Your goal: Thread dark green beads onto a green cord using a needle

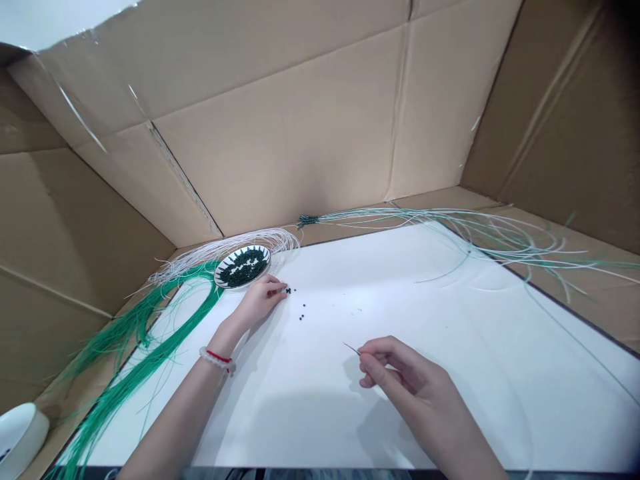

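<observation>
My left hand rests on the white board beside a patterned plate of dark beads. Its thumb and fingers are drawn together, with a few small black beads right at the tips; whether one is pinched between them I cannot make out. My right hand is raised over the board, lower and to the right, pinching a thin strand. A short end of that strand sticks out toward the upper left. Several loose black beads lie on the board between my hands.
Green strands spread along the left edge, with a coil of white strands behind the plate. A bundle of pale strands with a dark beaded end lies at the back right. Cardboard walls enclose the board. A white bowl stands lower left.
</observation>
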The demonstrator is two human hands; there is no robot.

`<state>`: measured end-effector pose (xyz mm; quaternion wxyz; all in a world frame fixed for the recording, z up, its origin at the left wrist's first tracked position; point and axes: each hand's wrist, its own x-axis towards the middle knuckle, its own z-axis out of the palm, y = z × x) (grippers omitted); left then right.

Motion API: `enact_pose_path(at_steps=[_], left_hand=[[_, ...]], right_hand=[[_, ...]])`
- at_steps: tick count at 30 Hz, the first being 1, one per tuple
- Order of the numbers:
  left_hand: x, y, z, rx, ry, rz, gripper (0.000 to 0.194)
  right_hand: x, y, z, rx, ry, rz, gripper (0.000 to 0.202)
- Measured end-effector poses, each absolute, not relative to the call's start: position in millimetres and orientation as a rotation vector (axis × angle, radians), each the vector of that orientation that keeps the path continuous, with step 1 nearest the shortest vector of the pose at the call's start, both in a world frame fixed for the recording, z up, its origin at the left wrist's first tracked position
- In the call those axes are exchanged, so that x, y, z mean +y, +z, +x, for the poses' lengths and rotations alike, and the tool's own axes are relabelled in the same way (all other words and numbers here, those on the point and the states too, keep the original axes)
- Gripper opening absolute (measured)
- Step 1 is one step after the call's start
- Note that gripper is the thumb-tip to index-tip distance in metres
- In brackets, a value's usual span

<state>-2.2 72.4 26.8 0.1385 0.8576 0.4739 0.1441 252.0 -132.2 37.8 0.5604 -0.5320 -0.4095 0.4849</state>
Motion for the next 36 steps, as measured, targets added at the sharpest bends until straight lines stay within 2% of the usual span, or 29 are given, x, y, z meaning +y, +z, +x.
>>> enact_pose_path(at_steps=[20,25,30,36], left_hand=[[67.8,31.7,16.2,1.378,0.459,2.272,0.024],[61.0,34.8,21.7,1.379,0.599,1.984,0.025],[20.7,50.5,26.5,1.22,0.783,1.549,0.017],[-48.2,69.5,32.6,0.985,0.929,1.058,0.03]], right_hand=[[-124.1,28.1,248.6,-0.99,1.192,-1.253,0.02],[-119.4,22.2,249.7,-1.011,1.187,-1.237,0.021],[-109.3,32.6,245.4,-1.054,1.132,-1.223,0.02],[-102.2,61.7,223.0,-1.155,1.146,-1.156,0.018]])
